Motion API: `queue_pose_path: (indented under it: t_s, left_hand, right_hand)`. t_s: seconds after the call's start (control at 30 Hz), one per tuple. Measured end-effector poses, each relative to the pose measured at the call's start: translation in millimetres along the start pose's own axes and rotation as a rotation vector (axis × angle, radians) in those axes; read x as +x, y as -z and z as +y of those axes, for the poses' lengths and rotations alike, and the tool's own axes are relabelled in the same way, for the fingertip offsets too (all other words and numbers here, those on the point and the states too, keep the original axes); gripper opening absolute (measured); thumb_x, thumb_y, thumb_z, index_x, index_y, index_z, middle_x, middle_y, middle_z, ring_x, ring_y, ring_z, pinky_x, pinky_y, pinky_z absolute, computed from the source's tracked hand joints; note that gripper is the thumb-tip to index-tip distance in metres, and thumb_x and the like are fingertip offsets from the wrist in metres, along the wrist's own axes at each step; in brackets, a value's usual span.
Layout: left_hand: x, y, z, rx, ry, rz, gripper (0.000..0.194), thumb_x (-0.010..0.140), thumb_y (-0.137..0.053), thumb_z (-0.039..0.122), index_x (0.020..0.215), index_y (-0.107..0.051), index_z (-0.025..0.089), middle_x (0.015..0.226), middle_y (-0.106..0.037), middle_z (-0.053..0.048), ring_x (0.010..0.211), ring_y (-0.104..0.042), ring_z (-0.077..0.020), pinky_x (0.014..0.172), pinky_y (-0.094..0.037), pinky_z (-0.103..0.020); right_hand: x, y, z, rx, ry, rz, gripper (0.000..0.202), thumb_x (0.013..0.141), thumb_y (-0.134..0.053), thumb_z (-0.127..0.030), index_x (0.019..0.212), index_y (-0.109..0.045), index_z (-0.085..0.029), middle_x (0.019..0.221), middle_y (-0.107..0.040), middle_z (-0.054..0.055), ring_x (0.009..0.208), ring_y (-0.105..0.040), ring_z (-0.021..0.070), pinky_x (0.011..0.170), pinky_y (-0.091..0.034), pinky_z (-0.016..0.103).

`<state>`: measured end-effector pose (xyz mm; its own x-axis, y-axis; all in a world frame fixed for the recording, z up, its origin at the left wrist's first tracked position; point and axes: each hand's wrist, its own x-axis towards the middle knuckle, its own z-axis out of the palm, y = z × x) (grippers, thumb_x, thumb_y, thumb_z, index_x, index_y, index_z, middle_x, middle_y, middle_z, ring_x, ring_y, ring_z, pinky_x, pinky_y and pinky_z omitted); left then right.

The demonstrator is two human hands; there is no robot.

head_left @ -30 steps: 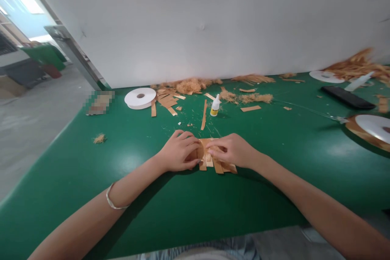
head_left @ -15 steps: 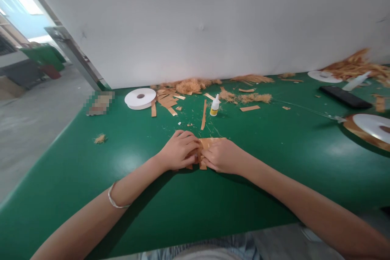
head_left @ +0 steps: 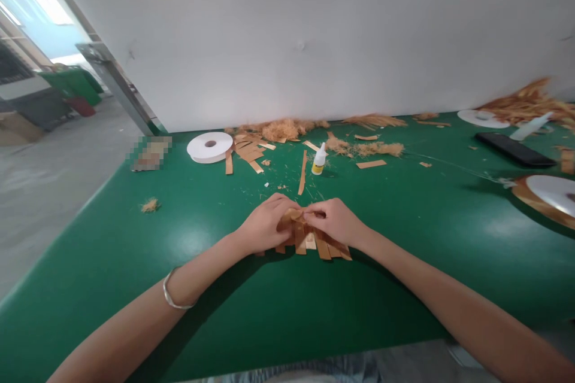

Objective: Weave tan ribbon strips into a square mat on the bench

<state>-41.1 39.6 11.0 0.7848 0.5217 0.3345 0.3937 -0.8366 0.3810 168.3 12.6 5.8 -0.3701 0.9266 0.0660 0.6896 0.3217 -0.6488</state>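
The right hand (head_left: pixel 338 222) has the tips of thumb and forefinger pinched together on the upper part of a row of brown strips (head_left: pixel 322 244), which lies on the green table (head_left: pixel 215 305) straight in front of the person. The left hand (head_left: pixel 269 224) curls over the left end of the same row; its fingertips are partly hidden, so whether they are clamped on it cannot be told. Between them the two hands cover much of the row, leaving its near ends fanned out below the fingers. A silver bangle (head_left: pixel 168 290) circles the left forearm. Just beyond the hands, a loose strip (head_left: pixel 302 173) points away from them, and a small white bottle (head_left: pixel 318 161) with a yellow label stands upright beside it, between the hands and the scraps farther back. A white roll (head_left: pixel 197 148) lies to the left, next to scattered strips (head_left: pixel 246 149), with a pile of fibre (head_left: pixel 281 130) behind them along the pale wall (head_left: pixel 269 42). A small tuft (head_left: pixel 150 205) sits well apart at the left. Off to the right are a black phone (head_left: pixel 514 149), a pale tube (head_left: pixel 532 126) near it, and a large spool (head_left: pixel 550 191) partly cut off by the view.
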Motion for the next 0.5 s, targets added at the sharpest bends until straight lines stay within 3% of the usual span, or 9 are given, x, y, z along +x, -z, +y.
queue_pose_path:
  t_s: [0.17,0.33,0.5]
  left_hand:
    - [1,-14.1,3,-0.247,0.345,0.086,0.031,0.077,-0.057,0.018,0.107,-0.050,0.022,0.106,-0.065,-0.006,0.093,-0.064,-0.0195,0.068,-0.055,-0.031]
    - [4,-22.4,0,-0.531,0.397,0.174,0.030,0.077,-0.060,0.016,0.103,-0.046,0.020,0.089,-0.070,-0.003,0.086,-0.068,-0.0171,0.068,-0.057,-0.030]
    - [7,-19.5,3,-0.628,0.501,0.208,0.026,0.076,-0.066,0.019,0.097,-0.050,0.020,0.078,-0.068,0.001,0.077,-0.069,-0.0148,0.074,-0.057,-0.031]
  right_hand:
    - [2,0,-1,0.176,-0.076,-0.004,0.029,0.085,-0.049,-0.034,0.080,-0.073,-0.017,0.061,-0.060,0.003,0.052,-0.043,0.0121,0.050,-0.029,0.026]
    - [1,1,-2,0.212,-0.062,-0.011,0.036,0.087,-0.046,-0.039,0.074,-0.071,-0.016,0.053,-0.053,0.001,0.047,-0.037,0.0108,0.048,-0.026,0.026]
    - [0,9,1,0.177,-0.072,0.077,0.037,0.087,-0.046,-0.042,0.076,-0.071,-0.016,0.054,-0.055,0.002,0.048,-0.040,0.0115,0.049,-0.027,0.027]
